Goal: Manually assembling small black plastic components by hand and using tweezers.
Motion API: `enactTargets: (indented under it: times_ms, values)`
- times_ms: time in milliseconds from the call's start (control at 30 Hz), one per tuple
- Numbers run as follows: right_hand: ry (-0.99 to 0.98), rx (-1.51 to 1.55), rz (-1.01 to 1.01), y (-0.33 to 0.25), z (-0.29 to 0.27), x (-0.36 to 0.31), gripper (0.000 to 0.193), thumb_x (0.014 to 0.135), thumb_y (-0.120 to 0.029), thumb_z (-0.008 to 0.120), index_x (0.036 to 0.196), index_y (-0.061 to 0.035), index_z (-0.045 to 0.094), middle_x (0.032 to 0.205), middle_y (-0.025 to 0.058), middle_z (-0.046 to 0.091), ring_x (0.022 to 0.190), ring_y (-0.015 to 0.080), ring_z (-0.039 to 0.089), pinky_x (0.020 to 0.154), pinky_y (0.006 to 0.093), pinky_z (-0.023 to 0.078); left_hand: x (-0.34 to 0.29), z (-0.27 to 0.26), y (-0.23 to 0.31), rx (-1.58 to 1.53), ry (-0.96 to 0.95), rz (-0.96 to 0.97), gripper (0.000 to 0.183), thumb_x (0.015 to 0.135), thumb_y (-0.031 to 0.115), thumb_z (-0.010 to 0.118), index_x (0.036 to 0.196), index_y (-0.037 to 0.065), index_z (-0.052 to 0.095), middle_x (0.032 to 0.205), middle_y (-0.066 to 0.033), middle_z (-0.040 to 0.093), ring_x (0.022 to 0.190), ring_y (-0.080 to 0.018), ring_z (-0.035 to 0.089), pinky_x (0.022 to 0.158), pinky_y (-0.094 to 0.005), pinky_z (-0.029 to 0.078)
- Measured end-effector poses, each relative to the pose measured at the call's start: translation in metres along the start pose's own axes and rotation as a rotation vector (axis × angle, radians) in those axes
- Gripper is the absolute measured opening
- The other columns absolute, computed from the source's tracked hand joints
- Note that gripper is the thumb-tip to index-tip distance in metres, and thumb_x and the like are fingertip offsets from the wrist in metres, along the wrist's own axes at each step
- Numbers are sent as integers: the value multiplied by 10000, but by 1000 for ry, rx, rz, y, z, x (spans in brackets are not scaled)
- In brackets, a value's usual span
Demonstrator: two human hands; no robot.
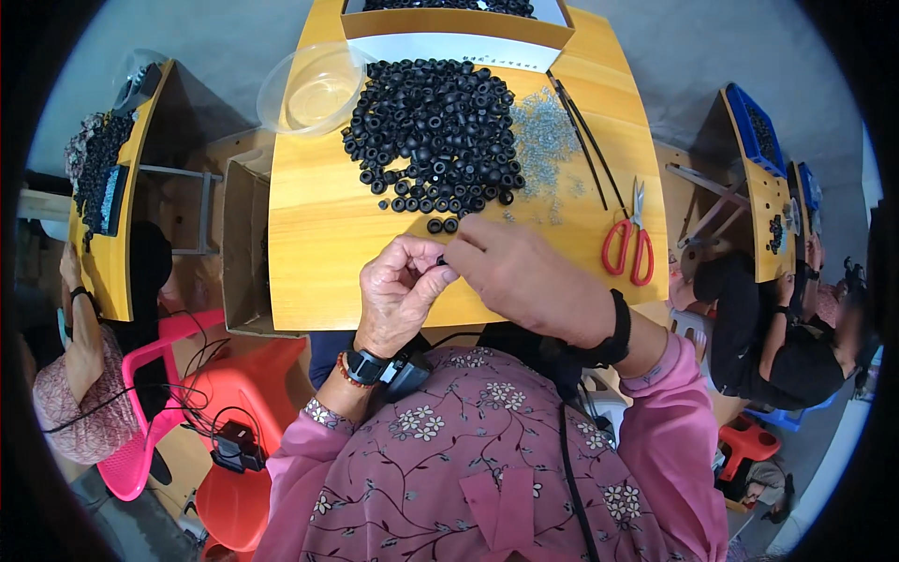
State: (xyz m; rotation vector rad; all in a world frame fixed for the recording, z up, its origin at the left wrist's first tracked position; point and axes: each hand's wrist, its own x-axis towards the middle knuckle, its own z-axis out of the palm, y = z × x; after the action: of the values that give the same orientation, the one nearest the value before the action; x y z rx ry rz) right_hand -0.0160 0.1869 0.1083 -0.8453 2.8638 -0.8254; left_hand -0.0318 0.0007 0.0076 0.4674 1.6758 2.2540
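Note:
My left hand (398, 288) is closed in a pinch on a small black part (441, 261), mostly covered by fingers, just past the table's near edge. Against it is my right hand (524, 273), fingers bent together at the same spot; what its fingertips hold is hidden. Just beyond them lie two small black round caps (443, 226), apart from a big heap of hollow black caps (435, 131). To the right of the heap spreads a scatter of tiny clear pieces (543, 140).
Red-handled scissors (629, 245) and two thin black rods (582, 140) lie on the right of the yellow table (314, 234). A clear plastic bowl (281, 94) stands at far left, a cardboard box (459, 47) at the back. People sit at tables on both sides.

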Motion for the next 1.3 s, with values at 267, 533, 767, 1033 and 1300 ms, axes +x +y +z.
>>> enactTargets:
  times_ms: [267, 533, 767, 1033, 1300]
  values:
    - [326, 351, 98, 2, 28, -5, 190, 863, 25, 604, 1046, -24, 619, 875, 143, 598, 779, 335, 621, 665, 420, 489, 1, -4, 1, -134, 26, -46, 201, 890, -49, 687, 1066, -17, 597, 907, -32, 671, 831, -83, 652, 746, -219, 534]
    - [323, 358, 84, 2, 27, -6, 170, 862, 36, 609, 1005, -40, 659, 828, 120, 605, 752, 311, 624, 655, 379, 497, 3, -2, 3, -157, 53, -39, 199, 889, -4, 714, 1044, -28, 592, 854, -57, 662, 728, -92, 616, 684, -230, 520]
    - [307, 564, 77, 16, 38, -2, 144, 843, 18, 643, 960, -43, 699, 790, 98, 609, 741, 257, 622, 632, 344, 482, 2, -2, 4, -141, 51, -30, 200, 894, -14, 702, 1061, -27, 593, 855, -53, 658, 727, -89, 612, 688, -232, 518]
    - [314, 203, 151, 22, 26, 47, 119, 855, -48, 641, 960, -12, 684, 822, 123, 601, 716, 276, 634, 632, 382, 508, -8, -7, 15, 79, 189, 165, 164, 892, -36, 671, 1039, -12, 603, 901, -23, 616, 769, -66, 562, 724, -216, 486]
    - [127, -270, 8, 24, 54, 90, 98, 832, -107, 674, 882, -25, 653, 815, 127, 562, 694, 316, 647, 585, 409, 527, -11, -28, 16, 52, 386, 70, 179, 897, 19, 704, 1052, 4, 616, 885, 7, 607, 769, -45, 527, 713, -203, 459]
